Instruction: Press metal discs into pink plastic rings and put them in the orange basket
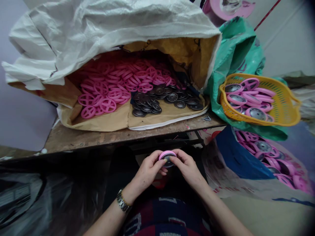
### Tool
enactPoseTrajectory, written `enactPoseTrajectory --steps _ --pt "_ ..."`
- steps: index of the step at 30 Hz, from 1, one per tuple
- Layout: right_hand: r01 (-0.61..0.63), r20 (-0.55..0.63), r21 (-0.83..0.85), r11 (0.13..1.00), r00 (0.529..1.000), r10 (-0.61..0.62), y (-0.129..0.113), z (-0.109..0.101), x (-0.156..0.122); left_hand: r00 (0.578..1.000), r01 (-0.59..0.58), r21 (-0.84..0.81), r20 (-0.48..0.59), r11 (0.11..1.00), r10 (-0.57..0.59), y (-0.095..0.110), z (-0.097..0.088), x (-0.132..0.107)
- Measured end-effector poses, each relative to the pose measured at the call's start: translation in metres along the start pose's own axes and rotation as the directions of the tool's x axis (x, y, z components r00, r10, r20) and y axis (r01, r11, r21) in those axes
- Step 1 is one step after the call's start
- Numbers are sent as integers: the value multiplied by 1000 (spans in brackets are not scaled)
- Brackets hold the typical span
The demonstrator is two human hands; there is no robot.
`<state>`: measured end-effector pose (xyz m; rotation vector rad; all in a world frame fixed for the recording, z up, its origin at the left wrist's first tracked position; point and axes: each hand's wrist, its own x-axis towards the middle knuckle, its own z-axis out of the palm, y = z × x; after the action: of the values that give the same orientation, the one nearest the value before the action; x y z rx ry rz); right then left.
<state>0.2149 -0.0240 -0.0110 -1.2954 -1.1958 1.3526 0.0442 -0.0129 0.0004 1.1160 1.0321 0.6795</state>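
Note:
A small pink plastic wheel (167, 153) with a dark grey hubcap disc on its face is held between my two hands, above my lap. My left hand (151, 165) grips its left side, the thumb on the disc. My right hand (185, 163) grips the right side, its thumb also on the disc. In front of me an opened sack (98, 126) lies on its side on the bench. Inside are a heap of pink spoked wheels (115, 85) and, at the right, a pile of dark grey discs (146, 105).
Right of the sack, a yellow basket (286, 98) holds several pink wheels with grey discs, over a green bag (231, 49). Below it stands an open white and blue bag (241, 157) with more such wheels. The wooden bench edge (81, 141) runs before me. Clear plastic (69, 196) lies at the lower left.

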Motion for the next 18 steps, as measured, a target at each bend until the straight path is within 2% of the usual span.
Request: enactPoseTrajectory --steps 4,9,12,14,18 --pt "45 9 -55 997 999 -44 -4 1 -4 999 -36 111 8 993 35 1 2 -2" --pt "102 -28 -155 983 994 -108 -3 5 -8 990 -83 215 -95 973 106 -4 10 -2" --pt "103 -73 -146 984 991 -115 -3 7 -6 982 -106 229 -128 968 137 -5 13 1" --pt "77 -93 -99 992 992 -86 -2 6 -3 988 -89 210 -108 974 113 -3 12 4" --pt "-12 -110 30 999 994 16 0 1 5 997 -75 219 22 973 72 7 10 8"
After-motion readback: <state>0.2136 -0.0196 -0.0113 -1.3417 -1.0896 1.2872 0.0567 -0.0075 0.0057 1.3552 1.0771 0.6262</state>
